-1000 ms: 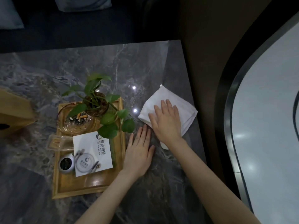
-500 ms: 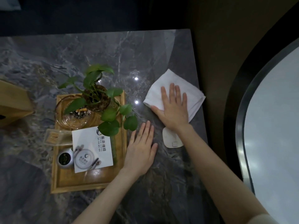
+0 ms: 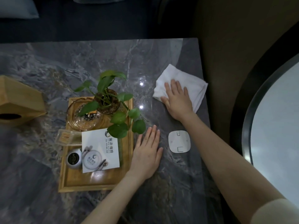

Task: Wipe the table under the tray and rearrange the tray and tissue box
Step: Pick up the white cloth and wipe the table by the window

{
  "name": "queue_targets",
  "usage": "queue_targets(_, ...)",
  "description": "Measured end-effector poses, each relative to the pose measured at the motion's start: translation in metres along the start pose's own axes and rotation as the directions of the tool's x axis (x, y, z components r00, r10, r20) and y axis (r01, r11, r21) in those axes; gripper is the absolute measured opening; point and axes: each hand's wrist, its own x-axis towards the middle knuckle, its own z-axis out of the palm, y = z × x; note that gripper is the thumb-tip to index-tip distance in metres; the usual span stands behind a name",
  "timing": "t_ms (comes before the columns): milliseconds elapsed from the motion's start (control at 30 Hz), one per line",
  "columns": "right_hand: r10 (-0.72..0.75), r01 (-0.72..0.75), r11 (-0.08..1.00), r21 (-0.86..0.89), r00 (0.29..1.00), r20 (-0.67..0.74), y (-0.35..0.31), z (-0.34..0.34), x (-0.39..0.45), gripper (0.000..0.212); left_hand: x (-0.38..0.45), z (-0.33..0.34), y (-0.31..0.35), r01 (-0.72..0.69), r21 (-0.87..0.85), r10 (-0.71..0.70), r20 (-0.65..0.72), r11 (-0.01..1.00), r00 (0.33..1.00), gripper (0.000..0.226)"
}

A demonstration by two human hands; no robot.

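A wooden tray (image 3: 76,181) sits on the grey marble table (image 3: 48,65), left of centre. It carries a potted green plant (image 3: 111,101), a glass ashtray (image 3: 80,118), a white card (image 3: 100,149) and a small round tin (image 3: 73,158). My left hand (image 3: 146,151) lies flat on the table against the tray's right edge, holding nothing. My right hand (image 3: 177,99) presses flat on a folded white cloth (image 3: 186,80) near the table's right edge. The wooden tissue box (image 3: 19,101) stands at the far left.
A white square pad (image 3: 179,141) lies on the table between my forearms. A clear plastic toothpick box (image 3: 67,136) overhangs the tray's left rim. The table's right edge (image 3: 204,110) borders a dark gap, then a pale round surface (image 3: 278,118).
My right hand has slid the cloth away from me along the table's right side, uncovering the white pad. My left hand has stayed beside the tray.
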Motion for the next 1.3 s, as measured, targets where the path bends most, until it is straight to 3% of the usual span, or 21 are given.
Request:
queue_targets(300,-0.251,0.256,0.965,-0.061,0.965,0.077,-0.002,0.019,-0.063,0.063,0.001,-0.005,0.000,-0.003,0.020,0.002,0.066,1.000,0.998,0.055)
queue_targets(400,-0.273,0.278,0.959,-0.051,0.959,0.076,0.008,0.021,-0.077,0.067,0.001,-0.005,0.000,-0.015,0.012,0.014,0.081,1.000,0.997,0.055)
queue_targets(600,-0.085,0.084,0.996,-0.010,0.996,-0.020,0.017,0.027,-0.085,0.069,0.000,-0.004,-0.001,-0.005,-0.007,0.005,0.053,1.000,0.999,0.055)
queue_targets(733,0.092,-0.083,0.991,0.103,0.992,-0.084,0.019,0.025,-0.070,0.051,0.000,-0.003,0.000,0.001,-0.016,0.000,0.044,1.000,0.999,0.056)
queue_targets(933,0.192,-0.173,0.971,0.165,0.976,-0.104,-0.010,0.017,-0.035,0.047,0.001,-0.002,0.000,-0.005,-0.040,0.008,0.064,0.999,0.998,0.056)
queue_targets(1033,0.124,-0.110,0.982,0.152,0.988,-0.087,-0.029,0.017,-0.029,0.047,0.002,-0.009,0.000,0.002,-0.065,0.003,0.089,0.998,0.996,0.058)
queue_targets(1200,-0.105,0.120,0.970,0.211,0.991,-0.082,-0.045,0.027,-0.053,0.045,-0.005,-0.019,0.003,0.011,-0.222,0.021,0.139,0.975,0.990,0.073)
queue_targets(1300,-0.202,0.216,0.950,0.224,0.976,-0.085,-0.045,0.033,-0.073,0.042,-0.016,-0.023,0.003,0.043,-0.241,-0.003,0.164,0.970,0.987,0.064)
